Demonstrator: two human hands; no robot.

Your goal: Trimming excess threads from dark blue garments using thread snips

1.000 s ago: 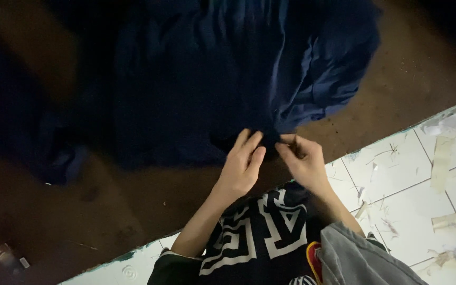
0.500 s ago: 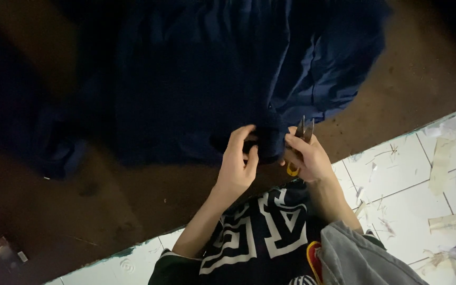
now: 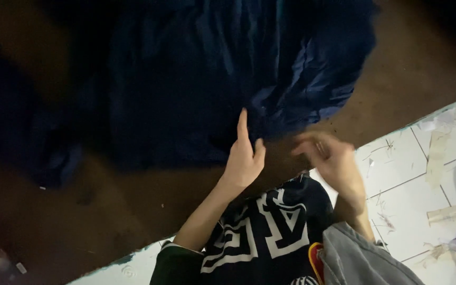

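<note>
Left hand [image 3: 243, 158] lies open, fingers flat on navy fabric [image 3: 212, 79], pinning it to brown table [image 3: 412, 79]. Right hand [image 3: 328, 155] blurred just off the cloth; grip unclear.

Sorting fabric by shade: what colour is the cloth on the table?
Dark navy blue cloth, plain, seen from the head view.

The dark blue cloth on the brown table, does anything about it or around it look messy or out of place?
The dark blue cloth lies rumpled and bunched on the brown table, not spread flat. On the white tiled floor are loose scraps and thread bits. The left hand touches the cloth's near edge; the right hand is blurred.
</note>
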